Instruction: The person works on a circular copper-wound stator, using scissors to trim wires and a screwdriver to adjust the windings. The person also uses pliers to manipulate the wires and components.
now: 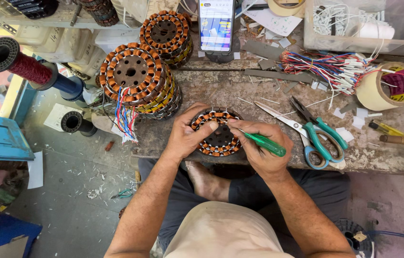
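Nearest us, our left hand (pixel 183 136) curls closed around the rim of the wound stator (pixel 217 132) at the bench's (pixel 383 155) front edge, while our right hand (pixel 259 143) grips a green-handled screwdriver (pixel 265 142), tip at the copper coils. We judge the stator heavy and stiff, its fine windings easily nicked, so the steel rim is the safe hold. Beside lie scissors (pixel 314 131); further off, stacked stators (pixel 137 79), a wire bundle (pixel 328 67) and a tape roll (pixel 386 86).
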